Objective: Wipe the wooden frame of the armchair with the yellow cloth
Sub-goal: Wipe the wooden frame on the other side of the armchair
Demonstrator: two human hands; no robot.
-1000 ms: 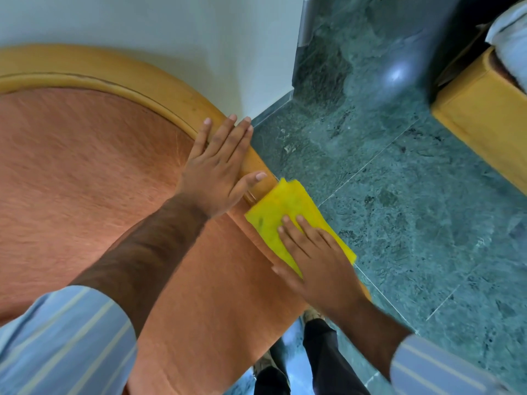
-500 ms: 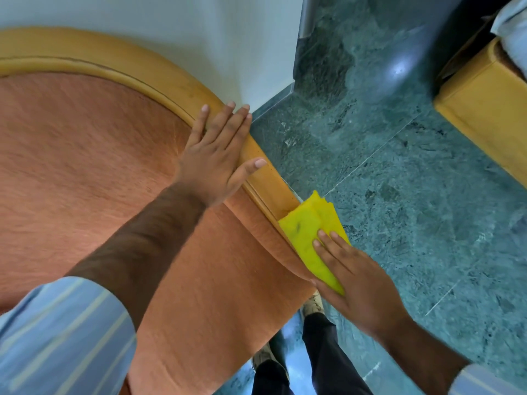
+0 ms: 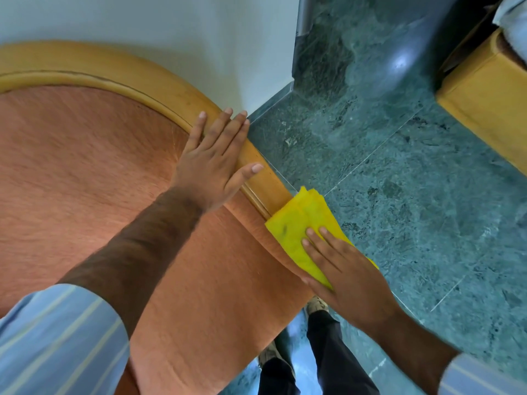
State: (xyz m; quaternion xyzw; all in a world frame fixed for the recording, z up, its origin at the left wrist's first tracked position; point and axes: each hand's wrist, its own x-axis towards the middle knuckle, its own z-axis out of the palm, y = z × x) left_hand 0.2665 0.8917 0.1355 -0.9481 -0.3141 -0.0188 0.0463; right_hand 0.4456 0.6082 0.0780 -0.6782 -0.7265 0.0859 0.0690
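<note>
The armchair's curved wooden frame [image 3: 159,81] runs from the upper left down toward the middle, bordering orange upholstery [image 3: 85,172]. My left hand [image 3: 214,163] lies flat with fingers spread, resting on the frame and the edge of the upholstery. Lower along the same rail, a folded yellow cloth [image 3: 299,226] covers the wood. My right hand [image 3: 342,269] presses down on the cloth with flat fingers, thumb under its near edge.
A white wall [image 3: 171,29] stands behind the chair. Green marble floor [image 3: 413,209] fills the right side. Another wooden furniture piece [image 3: 484,109] sits at the upper right. My legs and shoes [image 3: 313,352] stand at the bottom.
The right hand slid the cloth down the rail half a second ago, then back up slightly. The left hand has stayed on the frame.
</note>
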